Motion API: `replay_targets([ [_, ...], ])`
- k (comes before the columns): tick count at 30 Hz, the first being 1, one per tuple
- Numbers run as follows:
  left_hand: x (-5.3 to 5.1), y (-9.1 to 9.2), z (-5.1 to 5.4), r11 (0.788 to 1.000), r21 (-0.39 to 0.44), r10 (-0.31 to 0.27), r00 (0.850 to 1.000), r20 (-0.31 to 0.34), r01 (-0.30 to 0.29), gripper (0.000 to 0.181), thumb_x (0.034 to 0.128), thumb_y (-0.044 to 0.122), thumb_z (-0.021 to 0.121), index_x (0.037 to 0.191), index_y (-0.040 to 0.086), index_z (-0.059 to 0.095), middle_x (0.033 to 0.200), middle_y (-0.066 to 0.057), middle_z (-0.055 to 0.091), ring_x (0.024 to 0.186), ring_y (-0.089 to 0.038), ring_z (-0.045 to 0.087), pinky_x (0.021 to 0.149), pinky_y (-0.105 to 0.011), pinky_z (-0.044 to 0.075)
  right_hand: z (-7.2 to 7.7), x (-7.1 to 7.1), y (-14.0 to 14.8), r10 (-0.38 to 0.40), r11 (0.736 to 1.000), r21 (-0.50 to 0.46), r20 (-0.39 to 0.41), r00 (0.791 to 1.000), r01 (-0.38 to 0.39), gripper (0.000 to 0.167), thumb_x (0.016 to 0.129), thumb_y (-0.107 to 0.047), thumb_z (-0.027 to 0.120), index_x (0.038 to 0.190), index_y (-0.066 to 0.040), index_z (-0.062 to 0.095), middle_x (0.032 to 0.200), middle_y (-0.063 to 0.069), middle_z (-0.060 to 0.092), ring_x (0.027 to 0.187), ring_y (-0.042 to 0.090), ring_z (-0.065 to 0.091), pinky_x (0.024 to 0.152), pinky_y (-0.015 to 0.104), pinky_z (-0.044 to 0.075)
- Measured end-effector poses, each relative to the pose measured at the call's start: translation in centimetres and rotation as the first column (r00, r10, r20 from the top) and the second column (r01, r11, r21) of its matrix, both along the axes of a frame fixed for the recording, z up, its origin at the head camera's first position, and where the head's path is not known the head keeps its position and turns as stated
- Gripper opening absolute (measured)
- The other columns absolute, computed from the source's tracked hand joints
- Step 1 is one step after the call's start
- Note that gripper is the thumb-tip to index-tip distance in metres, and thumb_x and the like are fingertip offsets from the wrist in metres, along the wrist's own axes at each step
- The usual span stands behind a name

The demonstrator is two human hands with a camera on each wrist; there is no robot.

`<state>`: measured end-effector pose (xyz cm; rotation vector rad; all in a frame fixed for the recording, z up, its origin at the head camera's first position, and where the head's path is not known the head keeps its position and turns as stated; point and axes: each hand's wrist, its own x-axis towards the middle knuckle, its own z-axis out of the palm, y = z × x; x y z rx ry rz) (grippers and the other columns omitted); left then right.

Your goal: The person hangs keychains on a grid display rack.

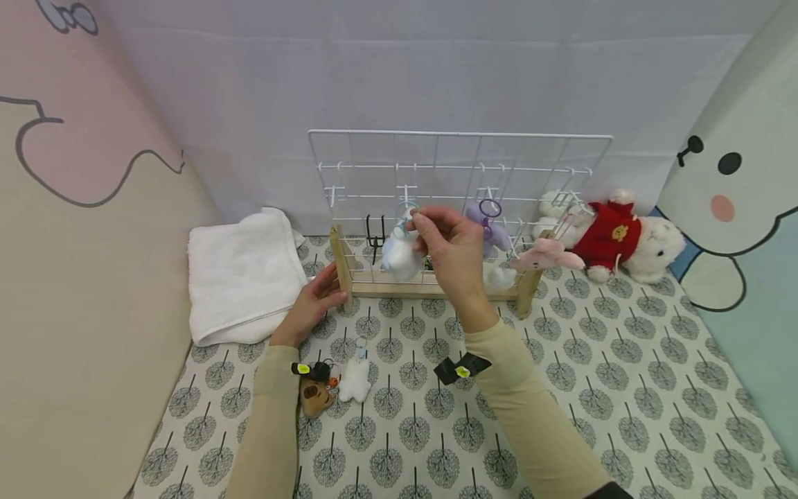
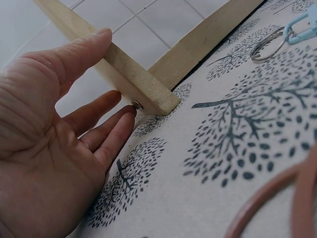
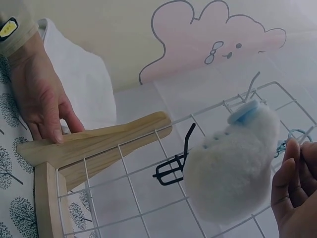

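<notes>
Cloth carries the rack, left hand half-curled round its post, seemingly steadying, right hand pinching the plush's ring before it.

Soft, even light fills the head view, casting only faint shadows, and the side walls splay outward towards the left and right edges. Both wrist views look dimmer and greyer, with muted colours.

The tree-patterned counter bears a rack at the left hand, a towel left of it, two charms by its wrist, a plush far right.
</notes>
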<state>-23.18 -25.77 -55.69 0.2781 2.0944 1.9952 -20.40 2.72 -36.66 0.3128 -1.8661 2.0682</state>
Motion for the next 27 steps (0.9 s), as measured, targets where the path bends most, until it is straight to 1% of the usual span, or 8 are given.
replay_targets([
  [5,0.08,0.01,0.04,1.0,0.007,0.004,1.0,0.0,-0.004,0.081,0.1012,0.008,0.07,0.169,0.021,0.028,0.166,-0.018,0.041,0.152,-0.036,0.04,0.124,-0.039,0.037,-0.19,-0.13,0.0,0.005,1.0,-0.009,0.019,1.0,-0.005,0.014,0.099,0.0,0.07,0.108,0.011,0.072,0.087,0.003,0.078,0.06,0.007,0.061,0.058,0.02,0.057],
  [12,0.02,-0.05,-0.17,1.0,0.014,0.008,1.0,0.003,-0.008,0.081,0.101,0.007,0.07,0.169,0.02,0.028,0.166,-0.017,0.04,0.152,-0.035,0.039,0.123,-0.035,0.038,-0.39,-0.14,-0.04,0.017,1.0,-0.017,0.032,0.999,-0.016,0.015,0.1,0.0,0.07,0.11,0.011,0.072,0.086,0.0,0.077,0.06,0.008,0.061,0.057,0.02,0.056],
  [17,0.04,-0.1,-0.1,1.0,0.009,0.009,1.0,-0.004,-0.009,0.081,0.1009,0.009,0.071,0.169,0.021,0.029,0.166,-0.017,0.041,0.152,-0.034,0.04,0.122,-0.034,0.038,-0.43,-0.13,-0.06,0.022,0.999,-0.027,0.032,0.999,-0.021,0.015,0.1,0.0,0.069,0.11,0.011,0.071,0.085,-0.003,0.076,0.06,0.008,0.061,0.057,0.02,0.055],
  [22,0.01,-0.1,-0.03,1.0,0.009,0.004,1.0,-0.005,-0.004,0.08,0.1007,0.01,0.072,0.168,0.022,0.03,0.166,-0.014,0.042,0.152,-0.032,0.041,0.121,-0.031,0.04,-0.53,-0.06,0.07,0.012,1.0,-0.028,0.043,0.999,-0.01,0.016,0.1,0.0,0.069,0.111,0.011,0.071,0.085,-0.002,0.075,0.061,0.009,0.061,0.057,0.021,0.056],
  [27,-0.08,-0.08,-0.18,1.0,0.019,0.0,1.0,-0.008,0.0,0.08,0.1009,0.008,0.071,0.168,0.021,0.03,0.166,-0.016,0.041,0.152,-0.033,0.04,0.119,-0.028,0.041,-0.67,0.12,0.27,-0.003,1.0,-0.015,0.074,0.997,0.004,0.016,0.1,-0.002,0.069,0.111,0.009,0.071,0.085,-0.001,0.074,0.062,0.009,0.061,0.059,0.022,0.058],
])
